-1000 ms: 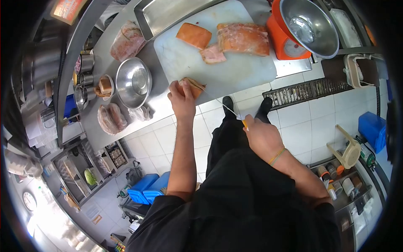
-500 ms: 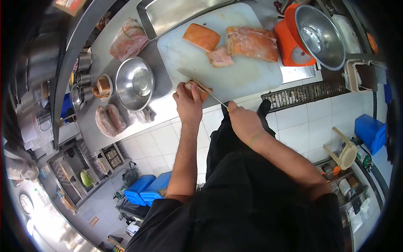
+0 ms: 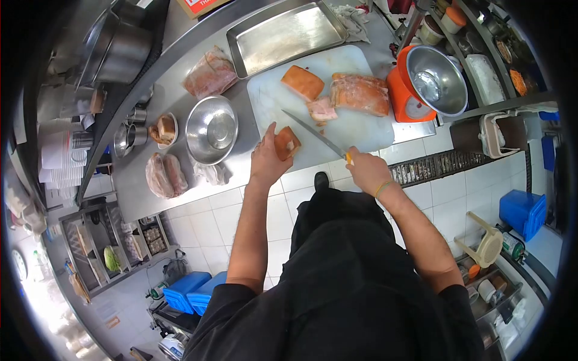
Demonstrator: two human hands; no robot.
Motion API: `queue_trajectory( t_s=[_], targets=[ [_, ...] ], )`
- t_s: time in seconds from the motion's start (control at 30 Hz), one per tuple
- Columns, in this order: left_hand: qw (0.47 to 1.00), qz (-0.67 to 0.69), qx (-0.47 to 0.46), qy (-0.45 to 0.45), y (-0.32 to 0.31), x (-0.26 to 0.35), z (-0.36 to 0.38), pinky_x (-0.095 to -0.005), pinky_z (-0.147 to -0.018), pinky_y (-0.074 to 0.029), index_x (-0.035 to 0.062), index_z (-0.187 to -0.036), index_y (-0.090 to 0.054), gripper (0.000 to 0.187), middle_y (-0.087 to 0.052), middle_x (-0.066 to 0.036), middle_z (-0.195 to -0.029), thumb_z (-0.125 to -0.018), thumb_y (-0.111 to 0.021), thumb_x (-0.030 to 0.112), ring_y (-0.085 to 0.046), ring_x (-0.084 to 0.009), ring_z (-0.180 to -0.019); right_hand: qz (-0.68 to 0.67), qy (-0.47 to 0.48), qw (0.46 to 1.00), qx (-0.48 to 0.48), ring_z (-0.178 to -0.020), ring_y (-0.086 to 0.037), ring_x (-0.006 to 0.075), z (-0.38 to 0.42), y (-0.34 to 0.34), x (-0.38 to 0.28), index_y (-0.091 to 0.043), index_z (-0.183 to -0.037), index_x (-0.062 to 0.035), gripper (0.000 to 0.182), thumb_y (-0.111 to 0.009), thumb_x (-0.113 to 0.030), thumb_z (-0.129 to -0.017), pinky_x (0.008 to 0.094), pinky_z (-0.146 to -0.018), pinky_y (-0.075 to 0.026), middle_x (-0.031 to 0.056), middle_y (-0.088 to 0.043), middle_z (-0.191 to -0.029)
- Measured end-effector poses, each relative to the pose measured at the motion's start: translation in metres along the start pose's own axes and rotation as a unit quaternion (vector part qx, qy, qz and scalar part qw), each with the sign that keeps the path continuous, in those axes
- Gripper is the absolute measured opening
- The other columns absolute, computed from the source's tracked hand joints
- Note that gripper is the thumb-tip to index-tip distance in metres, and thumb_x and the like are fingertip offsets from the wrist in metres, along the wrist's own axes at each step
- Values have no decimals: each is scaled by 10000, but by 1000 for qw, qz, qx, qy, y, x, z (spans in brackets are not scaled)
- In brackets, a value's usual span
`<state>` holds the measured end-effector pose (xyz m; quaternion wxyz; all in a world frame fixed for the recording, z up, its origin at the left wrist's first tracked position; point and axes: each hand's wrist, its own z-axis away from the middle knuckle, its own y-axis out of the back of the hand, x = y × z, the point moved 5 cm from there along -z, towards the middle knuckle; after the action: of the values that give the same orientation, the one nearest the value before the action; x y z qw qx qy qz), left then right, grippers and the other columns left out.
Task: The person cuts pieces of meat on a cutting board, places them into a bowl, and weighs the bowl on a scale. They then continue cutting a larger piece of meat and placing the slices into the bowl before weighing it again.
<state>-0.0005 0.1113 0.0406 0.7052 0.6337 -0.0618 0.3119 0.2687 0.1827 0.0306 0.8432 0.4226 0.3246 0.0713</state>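
My left hand (image 3: pixel 266 159) is closed around a block of meat with orange-brown rind (image 3: pixel 287 143) at the near edge of the white cutting board (image 3: pixel 352 141). In my right hand (image 3: pixel 368 172) is a knife (image 3: pixel 320 138), gripped by its yellow handle. Its blade points up and left over the board, apart from the meat I hold. Farther up the board lie a square rind-on piece (image 3: pixel 302 83), a pale pink cut piece (image 3: pixel 322 109) and a large rind-on slab (image 3: pixel 360 94). Small scraps sit near the blade.
A steel bowl (image 3: pixel 212 130) stands left of the board, beside wrapped meat (image 3: pixel 210 73) and more meat (image 3: pixel 165 175). Behind is a steel tray (image 3: pixel 288 37). An orange scale (image 3: pixel 404 90) carrying a metal bowl (image 3: pixel 438 81) stands right. A floor grate (image 3: pixel 438 166) runs below.
The knife has come off the held meat and moved right of it. My left hand has turned the block so its brown face shows. The head view has shifted.
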Motion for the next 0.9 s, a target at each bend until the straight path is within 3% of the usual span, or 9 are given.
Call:
queue_trajectory(
  t_s=[0.27, 0.7, 0.8, 0.9],
  targets=[
    [999, -37, 30, -26, -11, 7, -5, -508, -1058, -497, 56, -1410, -491, 786, -609, -187, -1321, -753, -881, 243, -600, -423, -1222, 16, -7, 1000, 24, -829, -748, 391, 46, 13, -41, -554, -1132, -28, 209, -610, -190, -1011, 507, -730, -589, 194, -737, -898],
    [997, -64, 34, -20, -23, 1, -14, -499, -1013, -502, 63, -1301, -514, 699, -616, -145, -1202, -724, -877, 216, -614, -395, -1144, 47, -32, 998, -14, -802, -763, 371, 69, 20, -61, -538, -1090, -17, 142, -557, -78, -963, 459, -707, -616, 197, -735, -905],
    [997, -66, 41, -22, -24, 0, -14, -504, -1002, -503, 65, -1300, -516, 699, -620, -142, -1197, -720, -876, 216, -617, -394, -1138, 28, -40, 999, 1, -785, -738, 394, 64, 11, -57, -531, -1090, -24, 195, -608, -184, -1010, 505, -673, -584, 193, -714, -870],
    [996, -71, 48, -23, -25, -1, -15, -506, -994, -503, 66, -1299, -517, 698, -622, -142, -1193, -720, -875, 218, -617, -393, -1141, 32, -39, 999, -10, -790, -737, 396, 63, 12, -54, -528, -1095, -22, 193, -603, -179, -1014, 503, -683, -585, 194, -715, -880]
  ],
)
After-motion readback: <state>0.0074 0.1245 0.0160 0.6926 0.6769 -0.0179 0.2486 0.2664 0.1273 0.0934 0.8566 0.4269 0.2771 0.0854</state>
